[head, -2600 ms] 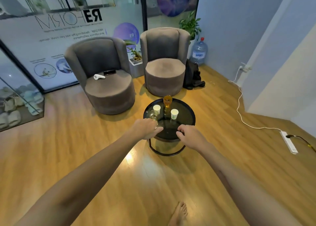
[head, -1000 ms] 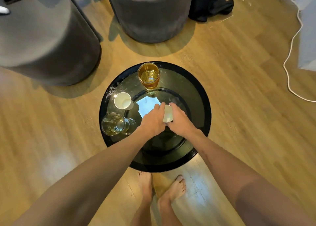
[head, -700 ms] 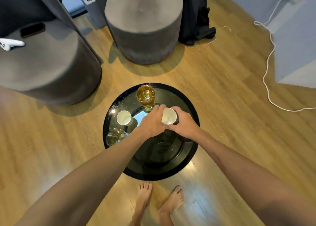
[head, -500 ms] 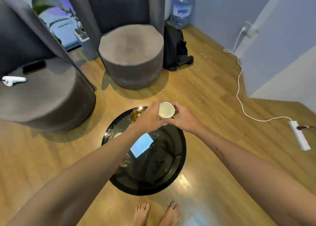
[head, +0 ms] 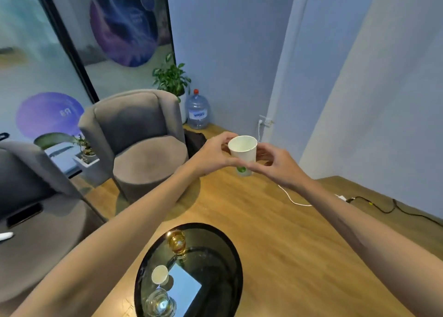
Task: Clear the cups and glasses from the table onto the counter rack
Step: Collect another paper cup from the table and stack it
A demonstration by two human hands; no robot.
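Round black glass surface (head: 223, 244) near bottom, three drinks on it. Both hands up high, far from surface: left hand (head: 211, 154) and right hand (head: 275, 164) fingers curled around white paper cup (head: 242, 152), upright, looks empty. On surface: amber glass (head: 177, 243) with liquid, clear glass (head: 160, 303), small paper cup (head: 160, 274).

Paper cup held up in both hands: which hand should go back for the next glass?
Left, probably. The amber glass, second paper cup and clear glass stand on the table's left half, beneath the left hand's arm; the right hand can keep the paper cup.
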